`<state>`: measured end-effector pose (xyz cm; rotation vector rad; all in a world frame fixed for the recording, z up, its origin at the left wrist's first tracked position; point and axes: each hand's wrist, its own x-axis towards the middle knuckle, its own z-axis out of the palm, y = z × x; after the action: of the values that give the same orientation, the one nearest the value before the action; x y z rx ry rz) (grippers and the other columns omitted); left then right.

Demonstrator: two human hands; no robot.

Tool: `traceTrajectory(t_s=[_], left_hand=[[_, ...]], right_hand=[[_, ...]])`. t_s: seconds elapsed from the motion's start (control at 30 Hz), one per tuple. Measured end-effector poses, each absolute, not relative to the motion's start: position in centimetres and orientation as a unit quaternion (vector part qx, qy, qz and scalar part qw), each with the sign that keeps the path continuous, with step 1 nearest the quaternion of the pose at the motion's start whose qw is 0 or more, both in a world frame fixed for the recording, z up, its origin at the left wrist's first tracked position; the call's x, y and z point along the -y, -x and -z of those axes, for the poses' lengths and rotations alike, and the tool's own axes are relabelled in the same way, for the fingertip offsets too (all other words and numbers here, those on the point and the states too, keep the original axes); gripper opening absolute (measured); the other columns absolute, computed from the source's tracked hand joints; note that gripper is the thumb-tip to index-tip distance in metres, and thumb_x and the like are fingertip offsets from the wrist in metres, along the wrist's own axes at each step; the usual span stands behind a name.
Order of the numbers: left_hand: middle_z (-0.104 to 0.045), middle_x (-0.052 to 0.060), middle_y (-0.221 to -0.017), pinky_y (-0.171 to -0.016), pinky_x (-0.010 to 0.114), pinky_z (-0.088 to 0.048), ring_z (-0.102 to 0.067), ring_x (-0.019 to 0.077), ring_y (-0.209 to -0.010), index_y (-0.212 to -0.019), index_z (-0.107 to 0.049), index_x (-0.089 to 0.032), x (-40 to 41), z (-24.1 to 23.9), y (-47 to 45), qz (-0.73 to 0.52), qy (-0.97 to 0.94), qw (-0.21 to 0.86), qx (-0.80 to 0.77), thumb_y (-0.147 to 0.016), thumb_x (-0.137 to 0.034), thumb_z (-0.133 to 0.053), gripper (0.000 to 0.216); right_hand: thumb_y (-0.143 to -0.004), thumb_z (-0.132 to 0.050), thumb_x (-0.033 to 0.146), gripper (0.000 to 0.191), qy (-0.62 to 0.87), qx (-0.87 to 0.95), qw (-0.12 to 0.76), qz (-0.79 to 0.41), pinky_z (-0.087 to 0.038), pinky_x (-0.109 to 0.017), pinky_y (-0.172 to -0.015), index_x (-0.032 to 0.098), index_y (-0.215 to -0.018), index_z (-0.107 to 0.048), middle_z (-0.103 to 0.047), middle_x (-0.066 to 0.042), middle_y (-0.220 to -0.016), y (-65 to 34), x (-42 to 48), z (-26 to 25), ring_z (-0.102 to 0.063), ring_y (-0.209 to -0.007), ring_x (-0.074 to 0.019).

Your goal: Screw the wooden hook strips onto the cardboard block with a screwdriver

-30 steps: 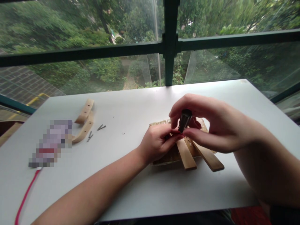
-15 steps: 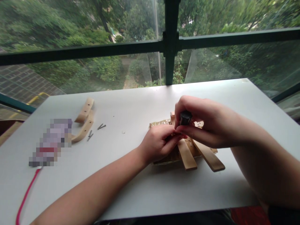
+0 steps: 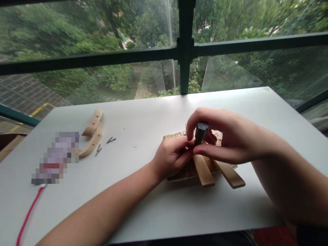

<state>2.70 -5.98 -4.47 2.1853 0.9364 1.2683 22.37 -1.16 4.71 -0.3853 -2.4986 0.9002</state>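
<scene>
My right hand (image 3: 220, 136) is curled around the black, ridged handle of a screwdriver (image 3: 202, 128), which stands nearly upright with its tip hidden. Close against it, my left hand (image 3: 173, 153) is closed in a pinch beside the tool; what its fingers hold is hidden. Under both hands lies a brown piece wrapped in clear plastic or tape (image 3: 179, 176). Two flat wooden strips, a left one (image 3: 204, 172) and a right one (image 3: 230, 175), rest across it and jut toward me.
On the white table (image 3: 133, 191), two curved wooden pieces with holes (image 3: 91, 145) lie to the left. Near them are several screws (image 3: 111, 140). A blurred-out item (image 3: 55, 157) with a red cord (image 3: 28, 213) sits further left. Windows with a green frame (image 3: 186, 51) border the far edge.
My right hand's fingers have loosened and shifted around the screwdriver handle, so more of the handle shows. My left hand stays almost in place.
</scene>
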Motion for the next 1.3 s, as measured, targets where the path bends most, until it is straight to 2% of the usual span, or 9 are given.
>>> traceTrajectory(t_s=[0.1,0.23,0.4,0.67,0.83,0.93,1.07,1.13,1.3], left_hand=[[-0.072,0.002,-0.086,-0.072,0.024,-0.052,-0.066,0.0131,-0.076,-0.094,-0.068,-0.017,6.0,4.4,-2.7,-0.461,-0.794,0.219,-0.331,-0.093,-0.023,-0.062,0.008],[-0.067,-0.001,-0.07,-0.06,0.021,-0.048,-0.059,0.0104,-0.061,-0.083,-0.067,-0.017,6.0,4.4,-2.7,-0.458,-0.795,0.205,-0.342,-0.091,-0.023,-0.065,0.01],[-0.071,0.001,-0.081,-0.065,0.021,-0.049,-0.063,0.0113,-0.07,-0.09,-0.067,-0.017,6.1,4.3,-2.7,-0.444,-0.804,0.211,-0.336,-0.092,-0.017,-0.06,0.008],[-0.068,0.001,-0.074,-0.06,0.022,-0.048,-0.06,0.0114,-0.064,-0.089,-0.065,-0.016,6.1,4.5,-2.7,-0.458,-0.782,0.216,-0.362,-0.089,-0.028,-0.066,0.011],[-0.065,0.0,-0.071,-0.058,0.02,-0.046,-0.057,0.0098,-0.061,-0.083,-0.067,-0.017,5.9,4.5,-2.7,-0.485,-0.78,0.202,-0.34,-0.092,-0.026,-0.064,0.013],[-0.066,0.001,-0.071,-0.06,0.022,-0.047,-0.057,0.0105,-0.062,-0.083,-0.067,-0.016,5.8,4.4,-2.6,-0.475,-0.782,0.211,-0.343,-0.091,-0.025,-0.065,0.012],[-0.061,-0.002,-0.064,-0.056,0.02,-0.044,-0.054,0.0088,-0.057,-0.071,-0.062,-0.015,5.8,4.3,-2.7,-0.481,-0.78,0.211,-0.341,-0.09,-0.023,-0.066,0.021],[-0.058,-0.003,-0.061,-0.054,0.019,-0.043,-0.052,0.0072,-0.055,-0.069,-0.06,-0.015,5.9,4.3,-2.7,-0.484,-0.783,0.209,-0.331,-0.09,-0.021,-0.065,0.023],[-0.064,-0.001,-0.07,-0.059,0.019,-0.046,-0.058,0.0088,-0.062,-0.08,-0.065,-0.016,5.8,4.6,-2.7,-0.47,-0.794,0.205,-0.328,-0.09,-0.018,-0.065,0.01]], right_hand=[[-0.081,-0.059,0.005,0.04,0.116,0.901,0.218,-0.356,-0.048,-0.025,-0.066,0.015,-0.12,-0.055,-0.066,-0.005,-0.099,-22.8,1.1,-5.2,-0.06,-0.078,-0.0127],[-0.083,-0.057,0.006,0.027,0.126,0.903,0.209,-0.354,-0.049,-0.027,-0.066,0.014,-0.109,-0.059,-0.067,-0.004,-0.094,-22.9,0.8,-5.2,-0.062,-0.078,-0.0141],[-0.084,-0.06,0.012,0.015,0.155,0.909,0.214,-0.322,-0.043,-0.027,-0.057,0.016,-0.098,-0.058,-0.065,-0.002,-0.084,-22.5,0.8,-4.9,-0.057,-0.069,-0.0125],[-0.081,-0.064,0.01,0.017,0.167,0.912,0.234,-0.291,-0.037,-0.025,-0.053,0.017,-0.092,-0.053,-0.058,0.002,-0.076,-22.0,1.3,-4.4,-0.048,-0.063,-0.0094],[-0.08,-0.07,0.016,0.017,0.173,0.91,0.248,-0.285,-0.037,-0.025,-0.052,0.017,-0.088,-0.055,-0.057,0.003,-0.074,-21.8,1.1,-4.3,-0.046,-0.061,-0.0087],[-0.082,-0.072,0.024,0.021,0.165,0.899,0.247,-0.322,-0.037,-0.024,-0.049,0.016,-0.095,-0.058,-0.059,0.002,-0.077,-21.9,1.1,-4.6,-0.046,-0.058,-0.0079],[-0.083,-0.06,0.01,0.026,0.114,0.898,0.236,-0.353,-0.046,-0.025,-0.063,0.013,-0.109,-0.059,-0.064,-0.002,-0.09,-22.2,1.2,-5.1,-0.056,-0.072,-0.011],[-0.082,-0.057,0.007,0.023,0.116,0.903,0.228,-0.346,-0.046,-0.027,-0.065,0.013,-0.104,-0.06,-0.065,-0.004,-0.089,-22.3,1.1,-5.2,-0.057,-0.075,-0.013],[-0.084,-0.061,0.016,0.012,0.174,0.906,0.218,-0.318,-0.039,-0.027,-0.055,0.015,-0.096,-0.06,-0.064,-0.002,-0.077,-22.2,0.9,-4.9,-0.054,-0.065,-0.013]])
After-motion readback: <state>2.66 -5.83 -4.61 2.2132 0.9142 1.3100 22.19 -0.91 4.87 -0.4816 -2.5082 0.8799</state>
